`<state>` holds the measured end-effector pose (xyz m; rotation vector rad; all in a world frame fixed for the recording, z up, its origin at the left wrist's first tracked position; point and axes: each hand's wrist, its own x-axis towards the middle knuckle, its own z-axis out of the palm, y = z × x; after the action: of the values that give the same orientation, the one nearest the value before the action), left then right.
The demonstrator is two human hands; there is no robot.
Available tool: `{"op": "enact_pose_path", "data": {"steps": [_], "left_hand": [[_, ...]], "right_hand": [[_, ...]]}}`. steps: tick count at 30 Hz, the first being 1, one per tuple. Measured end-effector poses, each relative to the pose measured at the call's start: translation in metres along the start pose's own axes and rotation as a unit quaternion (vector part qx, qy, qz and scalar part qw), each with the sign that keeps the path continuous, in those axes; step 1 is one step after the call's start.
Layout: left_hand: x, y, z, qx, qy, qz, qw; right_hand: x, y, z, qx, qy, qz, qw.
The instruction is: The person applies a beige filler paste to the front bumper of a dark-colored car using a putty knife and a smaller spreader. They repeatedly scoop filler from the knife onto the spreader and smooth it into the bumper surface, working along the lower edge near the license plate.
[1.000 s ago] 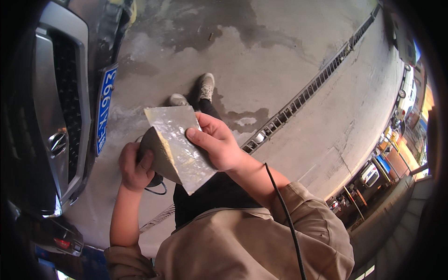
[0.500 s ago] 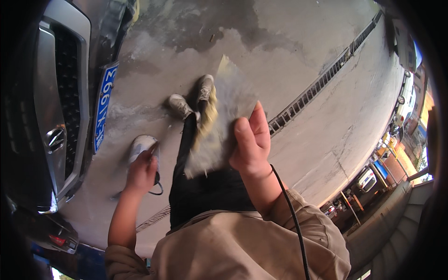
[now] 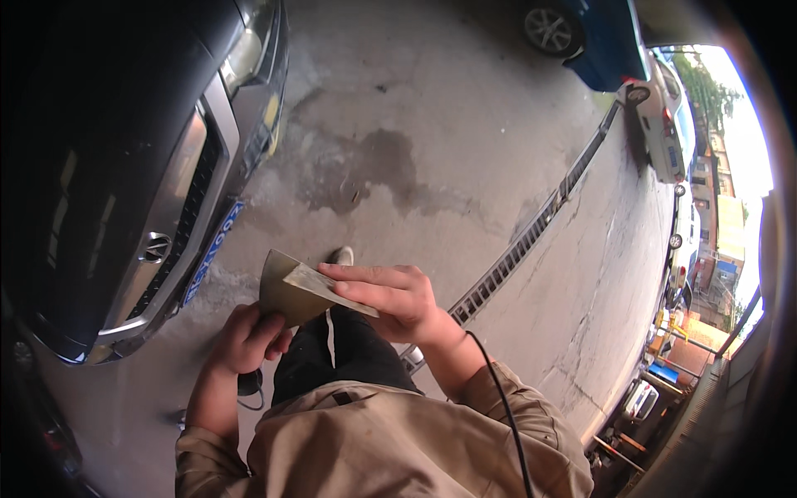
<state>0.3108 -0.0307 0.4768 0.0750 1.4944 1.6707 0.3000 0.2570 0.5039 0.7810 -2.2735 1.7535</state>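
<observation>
To the right of the dark car's (image 3: 75, 191) nose, the left hand (image 3: 246, 342) pinches the lower end of a flat scraper blade (image 3: 281, 295) between thumb and fingers. The right hand (image 3: 400, 300), farther from the car, holds a thin mixing sheet (image 3: 330, 290), with two digits stretched straight along it; the rest of that grip is hidden, so I cannot tell how the underside is held. The scraper and the sheet meet at an angle in view, the scraper on the side nearer the car; whether they touch is unclear. On the car's grille sits a round chrome emblem (image 3: 156, 247), and below it, on the bumper, a blue licence plate (image 3: 214, 251) with pale characters, seen steeply from the side. A yellowish patch (image 3: 271, 124) marks the bumper corner under the car's headlight (image 3: 243, 58). Well across the concrete floor (image 3: 465, 141) from the car runs a drain grating (image 3: 516, 242). Beyond the car's front, on the far side, stand a blue car (image 3: 610, 41) and a white car (image 3: 667, 124).
</observation>
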Motion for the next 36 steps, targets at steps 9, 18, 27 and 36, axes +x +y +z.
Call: {"op": "enact_pose_path", "data": {"steps": [9, 18, 27, 36], "left_hand": [[-0.098, 0.079, 0.031, -0.124, 0.089, 0.187, 0.970], [-0.117, 0.084, 0.073, -0.169, 0.178, 0.214, 0.945], [-0.124, 0.075, 0.083, -0.008, 0.191, 0.222, 0.956], [-0.126, 0.069, 0.082, -0.116, 0.240, 0.225, 0.937]], "right_hand": [[-0.025, -0.085, -0.003, -0.203, -0.372, 0.184, 0.887], [0.001, -0.150, 0.012, -0.176, 0.216, 0.059, 0.959], [0.051, -0.210, 0.030, -0.377, -0.005, -0.124, 0.918], [0.052, -0.203, 0.026, -0.259, -0.087, -0.084, 0.958]]}}
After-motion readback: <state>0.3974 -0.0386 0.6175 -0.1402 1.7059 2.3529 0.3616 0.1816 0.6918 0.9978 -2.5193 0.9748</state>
